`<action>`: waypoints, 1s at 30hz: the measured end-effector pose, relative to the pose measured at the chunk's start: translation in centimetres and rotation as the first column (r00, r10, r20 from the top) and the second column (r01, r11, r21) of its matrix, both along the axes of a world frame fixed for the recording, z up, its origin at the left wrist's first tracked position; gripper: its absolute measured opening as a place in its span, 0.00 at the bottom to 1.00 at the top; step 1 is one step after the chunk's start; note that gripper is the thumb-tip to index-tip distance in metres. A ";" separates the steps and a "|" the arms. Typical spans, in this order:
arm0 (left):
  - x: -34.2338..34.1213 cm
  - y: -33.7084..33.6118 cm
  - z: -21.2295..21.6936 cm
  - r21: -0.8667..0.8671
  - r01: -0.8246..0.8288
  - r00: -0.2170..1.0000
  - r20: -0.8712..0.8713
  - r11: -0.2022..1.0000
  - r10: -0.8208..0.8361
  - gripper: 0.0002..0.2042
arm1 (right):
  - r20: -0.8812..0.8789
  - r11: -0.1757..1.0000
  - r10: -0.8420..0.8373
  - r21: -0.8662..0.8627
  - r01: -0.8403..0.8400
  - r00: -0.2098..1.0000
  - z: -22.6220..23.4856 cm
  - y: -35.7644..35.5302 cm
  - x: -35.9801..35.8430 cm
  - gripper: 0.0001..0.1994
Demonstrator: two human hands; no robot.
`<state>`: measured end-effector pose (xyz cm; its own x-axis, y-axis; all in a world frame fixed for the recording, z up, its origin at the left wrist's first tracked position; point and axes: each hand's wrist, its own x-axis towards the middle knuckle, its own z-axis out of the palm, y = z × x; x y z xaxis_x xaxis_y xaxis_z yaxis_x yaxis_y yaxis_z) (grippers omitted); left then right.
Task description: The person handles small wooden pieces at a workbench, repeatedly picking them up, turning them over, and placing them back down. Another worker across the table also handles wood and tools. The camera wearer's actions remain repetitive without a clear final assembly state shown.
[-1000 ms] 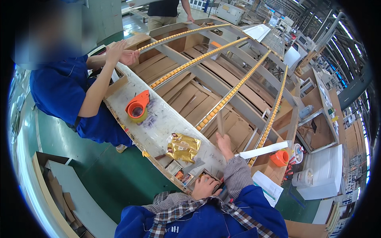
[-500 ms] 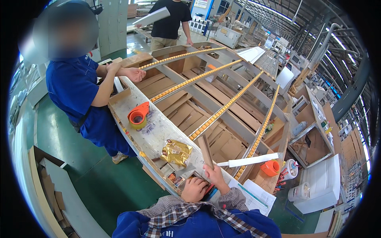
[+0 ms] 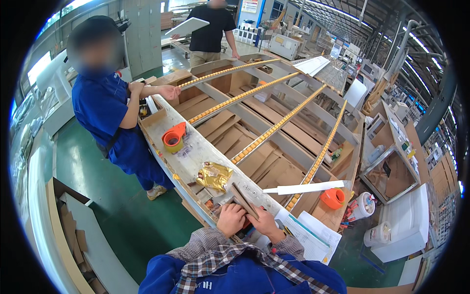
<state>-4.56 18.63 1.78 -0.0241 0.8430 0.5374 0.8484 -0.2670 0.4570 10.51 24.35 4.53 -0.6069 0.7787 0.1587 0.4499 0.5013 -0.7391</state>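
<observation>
Right hand [image 3: 264,221] grips the near end of a flat brown strip [image 3: 244,200]; strip sits just right of the gold packet [image 3: 215,176], on the near side, far end close to it. Left hand [image 3: 232,219] curled at the strip's left, nearer than the packet; can't tell if it holds anything.

Packet lies on a white ledge [image 3: 198,153], scuffed and stained. Beyond packet on the same ledge: orange tape dispenser [image 3: 174,137]. Past the packet, four rows of yellow rollers [image 3: 279,126] span a frame, brown cardboard [image 3: 220,120] in the bays underneath. Right of packet: long white strip [image 3: 311,188] across the nearest roller row, orange dispenser [image 3: 333,198] by its end, papers [image 3: 313,240] nearer, white bucket [image 3: 363,206] farther right.

Room: green floor [image 3: 122,206] left of packet, with a cardboard-filled bin [image 3: 73,230]. Co-worker in blue [image 3: 105,108] stands beyond packet to the left; person in black shirt [image 3: 211,34] farther back holds a white panel [image 3: 188,26]. Machines and ceiling lights far right of packet.
</observation>
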 end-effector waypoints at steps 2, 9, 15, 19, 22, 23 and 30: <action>0.1 -0.1 0.3 0.001 -0.032 0.999 -0.005 0.999 0.032 0.07 | 0.076 0.999 0.029 0.027 -0.031 0.997 0.1 0.3 0.3 0.25; 0.5 -0.3 0.2 -0.019 -0.121 0.988 -0.096 0.992 0.119 0.10 | 0.193 0.994 0.096 0.041 -0.105 0.977 -0.7 1.6 0.8 0.23; 0.6 -0.4 0.5 0.056 -0.172 0.984 -0.042 0.983 0.175 0.10 | 0.065 0.995 0.097 0.014 -0.098 0.993 -1.5 1.6 0.4 0.22; 0.4 -0.3 1.3 0.115 -0.186 0.981 -0.039 0.976 0.192 0.10 | 0.126 0.992 0.123 -0.042 -0.118 0.984 -1.8 2.1 0.5 0.22; 0.3 -0.3 0.8 0.105 -0.191 0.981 -0.014 0.976 0.193 0.08 | 0.076 0.989 0.143 -0.035 -0.141 0.987 -1.9 2.2 0.5 0.22; 0.4 -0.3 0.6 0.085 -0.191 0.981 -0.008 0.978 0.192 0.08 | 0.067 0.988 0.148 -0.051 -0.144 0.987 -1.9 2.3 0.5 0.22; 0.3 -0.3 0.3 0.136 -0.283 0.959 0.016 0.949 0.283 0.05 | 0.060 0.976 0.194 -0.112 -0.187 0.979 -1.2 2.6 0.7 0.22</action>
<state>-4.23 18.37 2.13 -0.2492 0.7209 0.6467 0.8997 -0.0748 0.4301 11.21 26.96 3.34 -0.7524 0.6578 0.0339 0.4062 0.5039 -0.7623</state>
